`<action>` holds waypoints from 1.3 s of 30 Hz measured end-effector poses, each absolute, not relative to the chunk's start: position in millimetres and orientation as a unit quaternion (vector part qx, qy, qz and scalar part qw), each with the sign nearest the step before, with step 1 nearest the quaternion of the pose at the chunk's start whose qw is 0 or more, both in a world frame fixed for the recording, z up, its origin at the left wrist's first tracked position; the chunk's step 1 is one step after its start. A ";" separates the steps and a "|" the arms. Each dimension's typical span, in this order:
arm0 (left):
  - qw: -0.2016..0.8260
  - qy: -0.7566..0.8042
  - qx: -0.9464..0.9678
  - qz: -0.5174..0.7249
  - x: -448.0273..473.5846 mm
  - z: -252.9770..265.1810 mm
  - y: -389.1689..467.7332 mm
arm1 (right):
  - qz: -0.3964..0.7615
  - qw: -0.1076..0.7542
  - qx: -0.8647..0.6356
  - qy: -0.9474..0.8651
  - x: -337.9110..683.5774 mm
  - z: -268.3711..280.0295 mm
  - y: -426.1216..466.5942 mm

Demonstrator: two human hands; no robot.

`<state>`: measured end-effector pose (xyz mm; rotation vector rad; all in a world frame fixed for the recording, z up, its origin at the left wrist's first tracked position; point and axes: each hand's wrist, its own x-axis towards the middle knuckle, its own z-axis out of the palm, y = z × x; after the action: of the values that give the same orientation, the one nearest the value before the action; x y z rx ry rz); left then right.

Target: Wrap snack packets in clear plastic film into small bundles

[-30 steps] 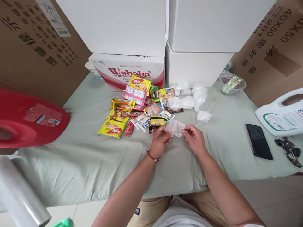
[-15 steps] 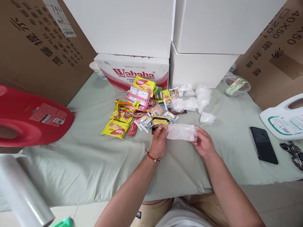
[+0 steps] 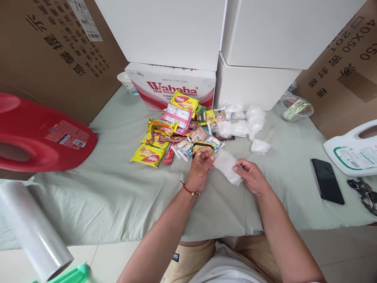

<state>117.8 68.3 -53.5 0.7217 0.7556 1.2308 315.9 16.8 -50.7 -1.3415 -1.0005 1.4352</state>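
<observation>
A flattened piece of crumpled, clear plastic wrap (image 3: 228, 167) hangs tilted between my hands, just above the cloth. My right hand (image 3: 250, 175) pinches its right end between thumb and fingers. At its upper left corner, my left hand (image 3: 200, 169) is closed, thumb and fingertips on the edge. Just beyond my left fingers lies a heap of packaged snacks, with yellow wafer packs (image 3: 149, 154), a pink pack (image 3: 178, 116) and white-and-blue wrapped biscuits (image 3: 185, 148). Several crumpled clear plastic pieces (image 3: 255, 120) lie right of the heap.
White boxes (image 3: 259, 84) and a Wahaha carton (image 3: 176, 88) stand behind. On the right are a plastic bowl (image 3: 296, 108), a white jug (image 3: 353, 151), a phone (image 3: 327, 181) and keys (image 3: 365, 192). A red jug (image 3: 53, 137) and a film roll (image 3: 35, 232) are left.
The plastic wrap, stretched level between both hands before, now slants down to the right. My right hand has lowered slightly. The whole view has shifted a little.
</observation>
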 end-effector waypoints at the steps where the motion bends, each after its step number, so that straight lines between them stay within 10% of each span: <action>1: 0.684 0.334 0.322 0.564 118.4 -53.1 67.5 | 0.538 0.483 -0.569 -0.392 314.1 -50.5 15.5; 6: 0.726 0.314 0.434 0.431 124.1 -56.9 56.7 | 0.353 0.514 -0.648 -0.437 290.3 -46.1 0.6; 15: 0.738 0.313 0.411 0.434 124.6 -62.2 59.1 | 0.526 0.560 -0.557 -0.315 288.1 -40.4 -24.5; 39: 0.866 0.156 0.256 0.400 114.2 -57.1 65.0 | 0.296 0.561 -0.647 -0.422 303.9 -33.0 -22.4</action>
<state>114.2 65.0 -57.1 0.5352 0.3271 0.8382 303.9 -22.4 -33.0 -1.5249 -0.9948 0.6981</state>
